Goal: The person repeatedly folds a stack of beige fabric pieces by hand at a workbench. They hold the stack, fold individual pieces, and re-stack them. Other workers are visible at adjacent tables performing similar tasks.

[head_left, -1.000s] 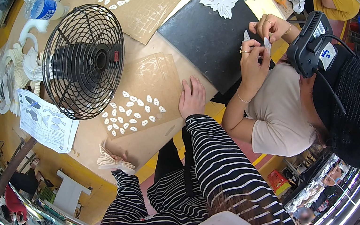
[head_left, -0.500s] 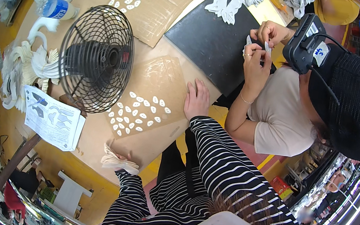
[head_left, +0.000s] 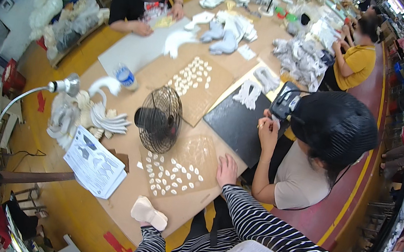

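Observation:
My left hand (head_left: 144, 223), mostly hidden, grips a stack of pale beige cut pieces (head_left: 149, 212) at the table's near edge. Flat on the right edge of the table rests my right hand (head_left: 227, 171), fingers extended and nothing in them. Between the two hands lies a brown sheet (head_left: 203, 153) bearing several small white oval pieces (head_left: 173, 177). Left of that sheet stands a black wire-cage fan (head_left: 159, 120).
A co-worker in a black cap (head_left: 338, 128) sits at my right, beside a black mat (head_left: 230, 131). Printed sheets (head_left: 94, 162), a plastic bottle (head_left: 125, 77) and white curved plush parts (head_left: 108, 120) are on the left. Other people work around the table's far side.
My view has tilted up and widened toward the far table and other people. My left hand still has the beige stack, now turned flatter; my right hand stays on the table edge.

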Motion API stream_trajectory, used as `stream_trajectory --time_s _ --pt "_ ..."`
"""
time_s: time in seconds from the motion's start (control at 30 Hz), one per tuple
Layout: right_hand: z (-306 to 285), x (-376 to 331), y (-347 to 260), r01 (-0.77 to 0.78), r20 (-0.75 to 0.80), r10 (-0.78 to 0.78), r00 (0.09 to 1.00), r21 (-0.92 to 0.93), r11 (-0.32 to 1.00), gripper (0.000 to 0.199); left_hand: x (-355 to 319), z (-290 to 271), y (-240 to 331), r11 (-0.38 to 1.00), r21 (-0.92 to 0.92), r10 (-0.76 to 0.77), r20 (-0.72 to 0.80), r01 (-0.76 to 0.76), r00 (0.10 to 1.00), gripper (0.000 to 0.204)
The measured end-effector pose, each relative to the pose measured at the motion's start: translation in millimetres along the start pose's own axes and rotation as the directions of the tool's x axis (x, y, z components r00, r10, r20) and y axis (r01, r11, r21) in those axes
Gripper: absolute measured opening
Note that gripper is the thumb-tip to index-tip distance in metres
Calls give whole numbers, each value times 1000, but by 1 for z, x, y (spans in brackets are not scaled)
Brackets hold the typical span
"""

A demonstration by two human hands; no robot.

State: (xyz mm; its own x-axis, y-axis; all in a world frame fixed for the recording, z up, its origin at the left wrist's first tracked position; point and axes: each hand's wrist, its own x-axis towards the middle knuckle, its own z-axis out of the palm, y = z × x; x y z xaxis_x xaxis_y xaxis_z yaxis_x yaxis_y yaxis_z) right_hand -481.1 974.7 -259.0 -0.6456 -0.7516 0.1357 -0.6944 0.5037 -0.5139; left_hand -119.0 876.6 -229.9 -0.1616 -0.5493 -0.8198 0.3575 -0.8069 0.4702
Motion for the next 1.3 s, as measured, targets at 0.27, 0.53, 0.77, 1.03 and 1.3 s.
stream_trajectory --time_s 0.27,0.53,0.77,1.03,1.3 --pt "6 12 3 -241 132 212 968 269 933 39 -57 79 20 995 97 -68 308 39 949 49" --pt "-47 22 -38 -422 387 176 905 775 471 28 -136 158 36 966 259 -174 632 6 755 49" --pt "-258 22 -144 162 18 -326 945 841 516 25 -170 203 35 960 269 -140 706 -80 694 50" --pt "-298 -11 -169 424 -57 -460 886 502 754 20 -221 222 30 939 286 -62 690 -192 721 52" --pt "-314 -35 -172 481 11 -621 784 623 617 13 -192 176 9 995 97 -64 693 -5 718 42"
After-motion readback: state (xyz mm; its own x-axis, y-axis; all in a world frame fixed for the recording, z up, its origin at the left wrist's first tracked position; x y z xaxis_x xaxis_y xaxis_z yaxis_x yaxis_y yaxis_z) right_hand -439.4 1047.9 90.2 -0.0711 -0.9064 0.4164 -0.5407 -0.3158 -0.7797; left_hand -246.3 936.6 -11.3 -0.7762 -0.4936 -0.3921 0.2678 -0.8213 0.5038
